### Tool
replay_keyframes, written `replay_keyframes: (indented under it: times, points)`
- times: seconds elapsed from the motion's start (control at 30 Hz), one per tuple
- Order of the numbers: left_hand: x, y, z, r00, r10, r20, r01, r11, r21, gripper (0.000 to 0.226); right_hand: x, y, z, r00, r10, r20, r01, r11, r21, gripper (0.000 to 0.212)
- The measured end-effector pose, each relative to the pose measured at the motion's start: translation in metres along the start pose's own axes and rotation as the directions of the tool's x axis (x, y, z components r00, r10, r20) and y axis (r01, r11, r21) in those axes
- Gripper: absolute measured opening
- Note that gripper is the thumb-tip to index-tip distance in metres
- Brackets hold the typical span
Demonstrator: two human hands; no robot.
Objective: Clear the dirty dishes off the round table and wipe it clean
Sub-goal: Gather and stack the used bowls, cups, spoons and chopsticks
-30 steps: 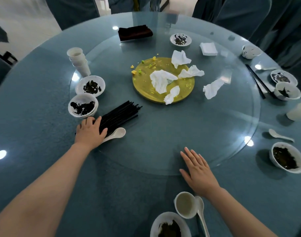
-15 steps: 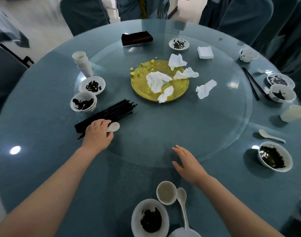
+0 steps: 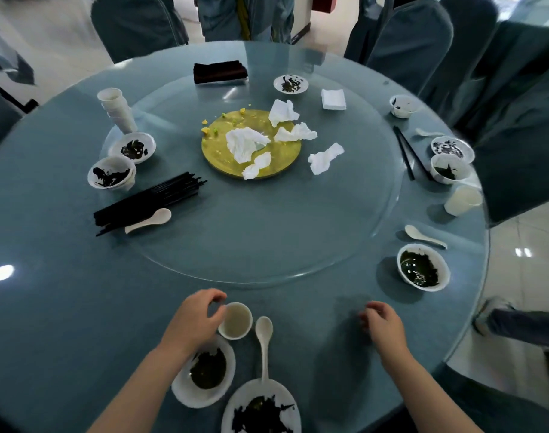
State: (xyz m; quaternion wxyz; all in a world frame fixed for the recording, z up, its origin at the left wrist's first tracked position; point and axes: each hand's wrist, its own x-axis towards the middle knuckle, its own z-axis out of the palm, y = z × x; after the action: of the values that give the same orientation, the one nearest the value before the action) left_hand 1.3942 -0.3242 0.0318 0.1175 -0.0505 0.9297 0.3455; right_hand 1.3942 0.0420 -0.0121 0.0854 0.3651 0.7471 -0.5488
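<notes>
Dishes are spread over the round bench (image 3: 64, 307), which is covered by a glass top. The left hand (image 3: 193, 320) is placed at the near edge, its fingers curled round the rim of a small white cup (image 3: 235, 320); the cup appears to be held. The right hand (image 3: 384, 325) is seen over bare bench to the right, with fingers loosely curled and nothing held in it. Just beside the cup a white spoon (image 3: 264, 342) is laid, its handle reaching onto a plate (image 3: 260, 407) with dark leftovers. A bowl (image 3: 204, 373) with dark remains is partly hidden under the left wrist. Further away, black chopsticks (image 3: 148, 203) are gathered in a bundle, and crumpled napkins (image 3: 245, 143) are lying on a yellow plate (image 3: 217, 154) in the middle.
</notes>
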Motion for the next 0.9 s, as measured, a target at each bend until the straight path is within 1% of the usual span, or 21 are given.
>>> replay_keyframes:
  times: [0.07,0.17,0.27,0.33,0.4,0.5,0.57,0.63,0.77,0.83,0.9]
  points:
    - [-0.013,0.000,0.010,0.997,-0.069,-0.021,0.068,0.998,-0.017,0.020,0.018,0.004,-0.021,0.992,0.106,-0.064,-0.096,0.987,0.132,0.024]
    - [-0.028,0.004,0.019,0.994,-0.104,-0.034,0.104,0.995,-0.003,0.021,0.040,-0.003,-0.048,0.981,0.159,-0.108,-0.127,0.958,0.258,0.028]
    - [-0.036,0.006,0.020,0.991,-0.132,-0.038,0.132,0.991,-0.005,0.025,0.058,-0.013,-0.064,0.972,0.221,-0.077,-0.169,0.891,0.421,0.027]
    - [-0.039,0.007,0.018,0.984,-0.171,-0.048,0.171,0.985,-0.019,0.026,0.070,-0.018,-0.073,0.962,0.269,-0.042,-0.216,0.850,0.481,0.032]
    - [-0.041,0.008,0.016,0.980,-0.189,-0.062,0.188,0.982,-0.030,0.026,0.081,-0.022,-0.078,0.953,0.301,-0.038,-0.246,0.837,0.489,0.036]
    - [-0.048,0.006,0.011,0.973,-0.218,-0.073,0.215,0.976,-0.047,0.021,0.089,-0.026,-0.083,0.950,0.308,-0.047,-0.252,0.849,0.463,0.036]
    - [-0.052,0.003,0.008,0.968,-0.242,-0.070,0.240,0.970,-0.031,0.023,0.090,-0.028,-0.086,0.948,0.313,-0.061,-0.254,0.856,0.451,0.039]
    - [-0.056,-0.002,0.005,0.963,-0.261,-0.066,0.261,0.965,-0.012,0.026,0.090,-0.028,-0.088,0.949,0.311,-0.054,-0.251,0.848,0.466,0.041]
    - [-0.063,-0.017,0.002,0.961,-0.270,-0.051,0.271,0.962,0.016,0.026,0.096,-0.034,-0.095,0.950,0.309,-0.036,-0.247,0.821,0.514,0.043]
    - [-0.066,-0.022,0.000,0.962,-0.268,-0.045,0.270,0.963,0.027,0.025,0.101,-0.040,-0.097,0.950,0.306,-0.068,-0.235,0.838,0.493,0.039]
    - [-0.069,-0.026,-0.002,0.961,-0.275,-0.033,0.276,0.961,0.026,0.024,0.103,-0.043,-0.096,0.951,0.293,-0.103,-0.216,0.863,0.458,0.029]
